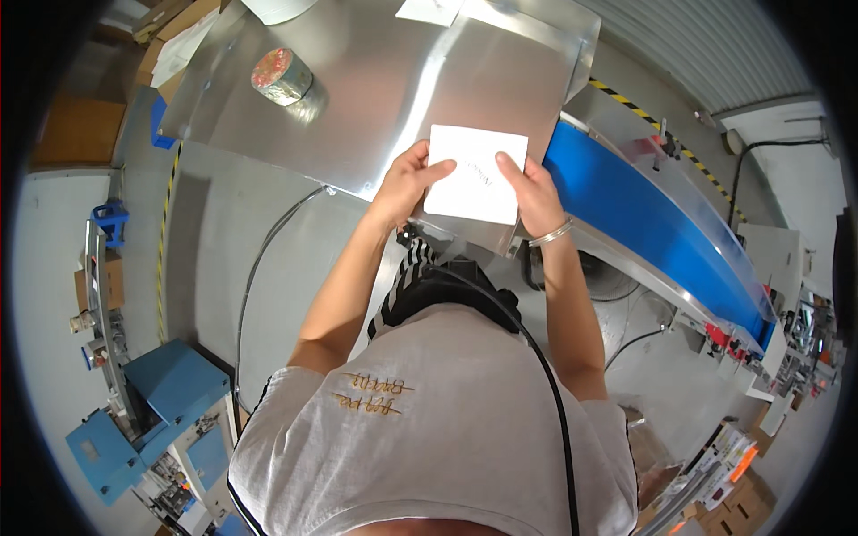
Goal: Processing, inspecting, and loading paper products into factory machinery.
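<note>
Both hands hold a flat white square (474,198) in front of my body, over the near edge of the shiny metal table (375,80). Small dark print marks its upper face. Whether it is a thin box, a packet or paper, I cannot tell. My left hand (407,185) grips its left edge, thumb on top and fingers mostly hidden underneath. On the right edge, my right hand (540,198) is closed the same way, with its thumb on the face. A bracelet (551,233) circles the right wrist.
A conveyor with a blue belt (639,201) runs along the right. On the table's far left stands a silvery roll-shaped object (282,78) with a reddish end. White paper (430,10) lies at the far edge. A black cable (247,290) crosses the floor at left, near blue machine covers (176,382).
</note>
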Action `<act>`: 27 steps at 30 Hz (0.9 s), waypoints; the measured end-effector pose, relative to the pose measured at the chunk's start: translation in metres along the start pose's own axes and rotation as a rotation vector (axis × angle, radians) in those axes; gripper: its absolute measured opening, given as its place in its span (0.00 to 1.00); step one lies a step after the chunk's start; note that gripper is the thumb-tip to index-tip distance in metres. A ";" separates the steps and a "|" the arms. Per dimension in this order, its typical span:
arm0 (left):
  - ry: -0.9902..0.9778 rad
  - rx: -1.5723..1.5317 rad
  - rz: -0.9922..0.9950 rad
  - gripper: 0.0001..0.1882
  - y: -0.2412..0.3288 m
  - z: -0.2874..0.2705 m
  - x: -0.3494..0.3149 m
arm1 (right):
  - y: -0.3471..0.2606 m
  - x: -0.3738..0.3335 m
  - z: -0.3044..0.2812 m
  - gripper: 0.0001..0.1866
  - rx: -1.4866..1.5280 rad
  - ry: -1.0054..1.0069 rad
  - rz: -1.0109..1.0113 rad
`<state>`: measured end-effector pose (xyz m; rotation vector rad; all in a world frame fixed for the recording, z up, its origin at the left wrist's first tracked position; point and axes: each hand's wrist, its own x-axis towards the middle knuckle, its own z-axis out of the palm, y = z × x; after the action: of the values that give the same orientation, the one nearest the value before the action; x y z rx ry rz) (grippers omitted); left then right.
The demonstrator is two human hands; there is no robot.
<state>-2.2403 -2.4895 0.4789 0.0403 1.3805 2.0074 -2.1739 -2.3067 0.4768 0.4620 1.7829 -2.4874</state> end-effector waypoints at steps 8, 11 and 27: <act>-0.055 0.042 -0.060 0.17 0.003 0.018 -0.006 | 0.002 -0.014 -0.010 0.21 0.131 0.076 0.081; -0.108 0.081 -0.043 0.19 0.000 0.025 -0.011 | 0.005 -0.021 -0.012 0.19 0.067 0.125 -0.029; -0.107 0.303 0.005 0.14 -0.039 0.041 0.003 | -0.010 -0.027 -0.196 0.21 -0.219 0.620 0.084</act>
<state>-2.2057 -2.4466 0.4633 0.2830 1.6023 1.7572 -2.1087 -2.1240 0.4359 1.3698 2.1288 -2.1947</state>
